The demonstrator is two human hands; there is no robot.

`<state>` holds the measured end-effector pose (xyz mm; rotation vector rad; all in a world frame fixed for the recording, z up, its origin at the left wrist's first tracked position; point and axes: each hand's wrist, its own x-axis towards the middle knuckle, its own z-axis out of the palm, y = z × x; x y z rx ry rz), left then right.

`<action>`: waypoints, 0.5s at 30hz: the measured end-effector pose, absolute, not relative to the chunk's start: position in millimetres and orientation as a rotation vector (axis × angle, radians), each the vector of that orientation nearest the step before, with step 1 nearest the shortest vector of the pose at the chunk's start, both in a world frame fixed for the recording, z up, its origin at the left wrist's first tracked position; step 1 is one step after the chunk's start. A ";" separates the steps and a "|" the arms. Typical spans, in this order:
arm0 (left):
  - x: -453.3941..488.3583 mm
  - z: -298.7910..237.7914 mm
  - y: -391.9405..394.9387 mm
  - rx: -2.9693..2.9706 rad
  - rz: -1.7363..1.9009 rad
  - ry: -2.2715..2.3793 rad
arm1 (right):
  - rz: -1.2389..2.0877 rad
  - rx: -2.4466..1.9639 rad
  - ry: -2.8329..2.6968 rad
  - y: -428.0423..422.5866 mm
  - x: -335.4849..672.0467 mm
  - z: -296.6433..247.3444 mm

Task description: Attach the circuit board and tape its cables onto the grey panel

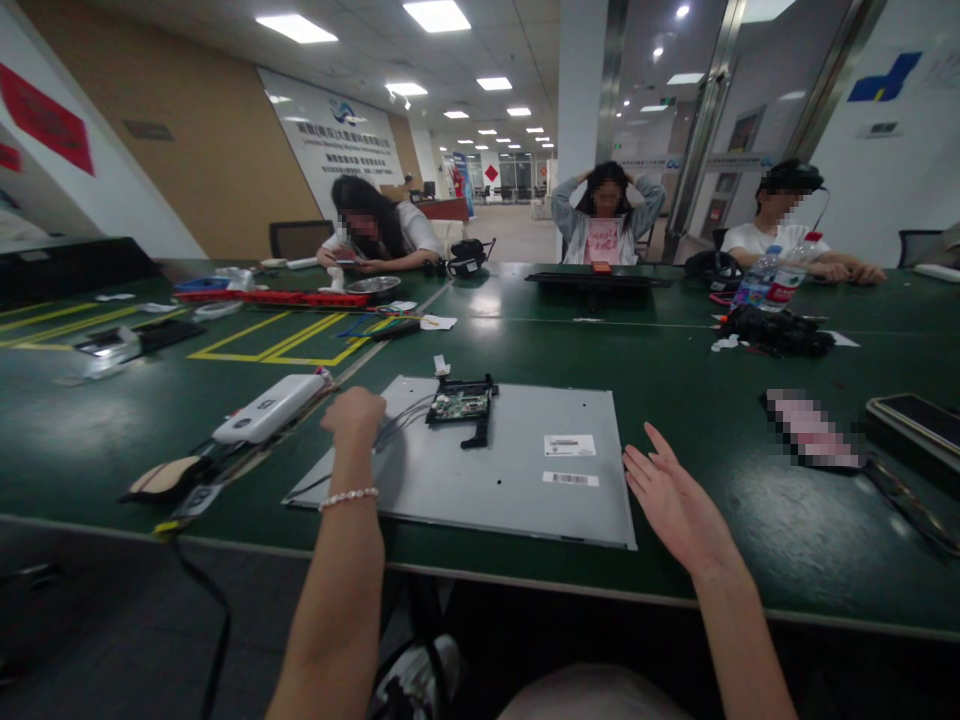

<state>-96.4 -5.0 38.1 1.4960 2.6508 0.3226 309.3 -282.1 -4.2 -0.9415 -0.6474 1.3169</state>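
Note:
A grey metal panel (517,470) lies flat on the green table (675,360) in front of me. A small green circuit board (459,403) in a black frame sits near its far edge, with thin wires running left from it. My left hand (352,415) is closed over the panel's left part, by those wires; what the fingers hold is hidden. A bead bracelet circles that wrist. My right hand (671,495) hovers open, palm turned inward, at the panel's right edge, holding nothing.
A white device (268,408) with cables lies left of the panel. A phone (916,420) lies at the right. Water bottles (772,275) and black gear (780,330) sit further back. Three people sit along the far side. Yellow tape lines (285,340) mark the table at left.

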 end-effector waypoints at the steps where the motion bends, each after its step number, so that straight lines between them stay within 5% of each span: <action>1: -96.1 38.3 -5.1 1.506 0.310 2.652 | 1.305 -0.947 -0.658 -283.1 309.4 -3.5; 15: -81.4 56.4 -15.3 1.737 0.023 2.456 | 1.200 -1.140 -0.782 -301.4 336.3 0.8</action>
